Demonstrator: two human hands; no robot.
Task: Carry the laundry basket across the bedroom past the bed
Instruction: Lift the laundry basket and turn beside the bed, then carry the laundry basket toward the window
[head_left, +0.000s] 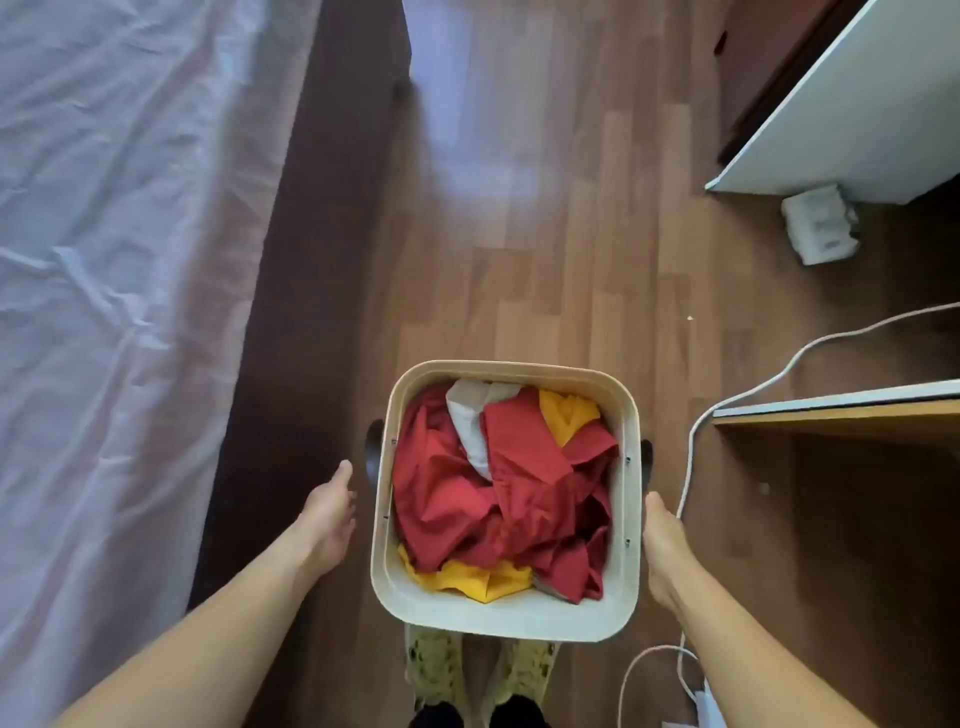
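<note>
A cream laundry basket (506, 613) full of red, yellow and white clothes stands on the wood floor just in front of my feet. A dark handle sticks out on each side, the left handle (374, 451) and the right handle (647, 457). My left hand (330, 519) is flat with fingers apart, a short gap left of the basket wall and behind the left handle. My right hand (662, 545) lies along the right wall, below the right handle, holding nothing. The bed (104, 260) with a white sheet runs along the left.
The bed's dark wooden side rail (291, 291) borders the floor strip ahead. On the right are a desk edge (836, 415), a white cable (737, 400), a white panel (852, 114) and a small white box (821, 223) on the floor.
</note>
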